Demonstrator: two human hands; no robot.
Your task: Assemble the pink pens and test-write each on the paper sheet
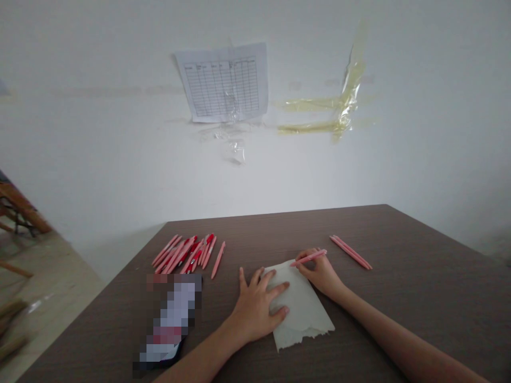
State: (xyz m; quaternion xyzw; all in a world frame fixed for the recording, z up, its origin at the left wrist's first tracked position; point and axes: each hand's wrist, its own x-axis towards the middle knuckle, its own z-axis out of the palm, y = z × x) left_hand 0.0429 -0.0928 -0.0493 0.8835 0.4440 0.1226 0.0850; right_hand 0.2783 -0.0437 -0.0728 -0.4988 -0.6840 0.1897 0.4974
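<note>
The left hand [257, 304], fingers splayed wide, rests on the paper [303, 307] on the counter [271, 234]; the right hand [320, 274] pinches a pink pen [309, 258] at the paper's top edge. I'd hold it flat, pressing lightly.

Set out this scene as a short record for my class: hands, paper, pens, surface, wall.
Left hand: fingers spread, partly over the paper
Right hand: holding a pink pen, tip near the paper's far edge
Paper: near edge torn
Pen pile: pink and red, at left
Loose pens: pink, together, at right
Surface: brown table
Wall: printed sheet, yellowish tape
</note>
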